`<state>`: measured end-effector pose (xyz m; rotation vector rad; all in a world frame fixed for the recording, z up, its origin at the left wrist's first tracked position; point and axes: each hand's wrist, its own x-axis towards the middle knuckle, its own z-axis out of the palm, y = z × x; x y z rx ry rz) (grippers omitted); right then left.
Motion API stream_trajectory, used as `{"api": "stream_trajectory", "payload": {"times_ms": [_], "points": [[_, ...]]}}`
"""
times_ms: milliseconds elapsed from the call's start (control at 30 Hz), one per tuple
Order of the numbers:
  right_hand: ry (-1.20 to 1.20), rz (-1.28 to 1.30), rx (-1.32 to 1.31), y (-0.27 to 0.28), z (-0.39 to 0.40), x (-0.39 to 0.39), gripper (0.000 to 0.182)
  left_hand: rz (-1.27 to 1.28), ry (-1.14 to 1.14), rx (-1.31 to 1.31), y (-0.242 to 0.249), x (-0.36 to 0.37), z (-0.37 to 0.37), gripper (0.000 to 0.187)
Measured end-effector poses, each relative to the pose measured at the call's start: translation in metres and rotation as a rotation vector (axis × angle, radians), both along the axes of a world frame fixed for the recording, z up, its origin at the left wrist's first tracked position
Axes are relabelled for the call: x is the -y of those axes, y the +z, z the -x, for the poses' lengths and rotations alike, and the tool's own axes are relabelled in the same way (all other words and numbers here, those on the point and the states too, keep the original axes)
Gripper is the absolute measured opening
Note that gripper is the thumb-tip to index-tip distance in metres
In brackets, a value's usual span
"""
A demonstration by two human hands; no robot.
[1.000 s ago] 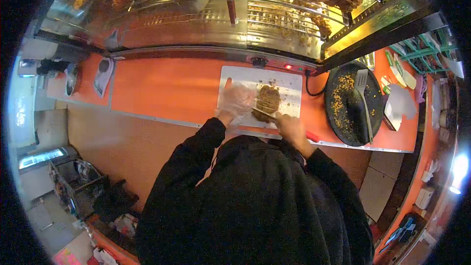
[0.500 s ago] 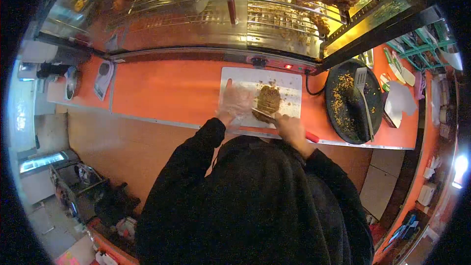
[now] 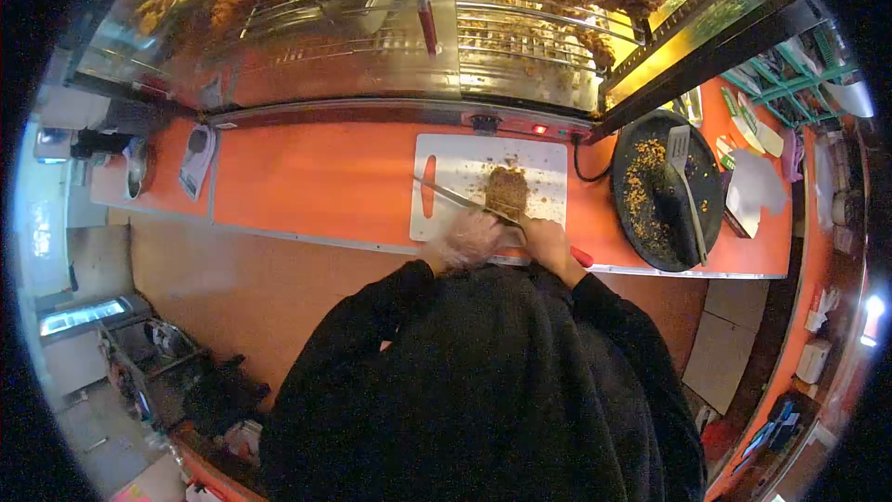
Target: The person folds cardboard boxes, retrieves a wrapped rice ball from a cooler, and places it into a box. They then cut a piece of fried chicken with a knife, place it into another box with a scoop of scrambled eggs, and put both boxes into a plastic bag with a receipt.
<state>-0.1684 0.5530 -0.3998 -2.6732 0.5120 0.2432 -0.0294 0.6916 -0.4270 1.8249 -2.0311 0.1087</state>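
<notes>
My right hand (image 3: 546, 244) is wrapped round the red handle of a long knife (image 3: 455, 195), whose blade points left across the white cutting board (image 3: 548, 151). A brown chopped piece of food (image 3: 507, 191) lies on the board just beyond the blade, with crumbs scattered about it. In a clear plastic glove, my left hand (image 3: 469, 240) is low at the board's front edge, beside the knife and close to my right hand. Its fingers are smeared by motion, so I cannot tell what they hold.
Right of the board, a black round pan (image 3: 641, 232) holds orange crumbs and a slotted spatula (image 3: 683, 177). A heated glass cabinet (image 3: 353, 65) with fried pieces on racks stands behind the orange counter (image 3: 316, 186). A green wire rack (image 3: 799, 84) is at far right.
The knife blade has swung out to point left, away from the food. My left hand has moved right and towards my body, uncovering the board's handle slot. The food piece looks shorter.
</notes>
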Motion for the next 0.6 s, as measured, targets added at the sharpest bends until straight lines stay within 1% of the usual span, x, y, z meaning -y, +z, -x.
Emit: {"api": "stream_trajectory", "payload": {"times_ms": [67,100,200,267,300,367,400,500,533,600], "points": [[-0.020,-0.044,-0.057,0.008,-0.005,0.001,0.025,-0.003,0.075,-0.062,-0.001,-0.005,0.006,0.020],[-0.016,-0.033,-0.028,0.008,-0.004,0.001,0.025,-0.005,0.111,-0.095,-0.002,-0.005,0.007,0.020],[0.011,0.032,0.034,0.004,0.002,-0.001,0.027,-0.125,0.158,-0.086,0.016,-0.006,0.008,0.029],[0.027,0.116,0.061,0.000,0.005,0.001,0.029,-0.357,0.177,-0.168,0.006,-0.006,0.002,0.027],[0.012,0.082,0.026,-0.002,0.004,0.005,0.029,-0.474,0.185,-0.208,0.001,-0.006,-0.001,0.026],[-0.022,0.015,-0.045,0.005,-0.004,0.016,0.029,-0.217,0.186,-0.197,-0.001,-0.012,-0.005,0.024],[-0.009,-0.027,0.022,0.012,-0.003,0.021,0.032,-0.088,0.184,-0.191,-0.001,-0.014,-0.006,0.023],[-0.088,-0.082,0.007,0.030,-0.005,0.024,0.035,-0.121,0.340,-0.355,0.008,-0.009,-0.016,0.017],[-0.112,-0.092,0.121,0.040,-0.004,0.023,0.033,-0.180,0.476,-0.549,0.008,-0.008,-0.019,0.016],[-0.200,-0.155,0.157,0.048,0.001,0.028,0.030,-0.297,0.750,-0.937,0.007,-0.006,-0.025,0.016]]}}
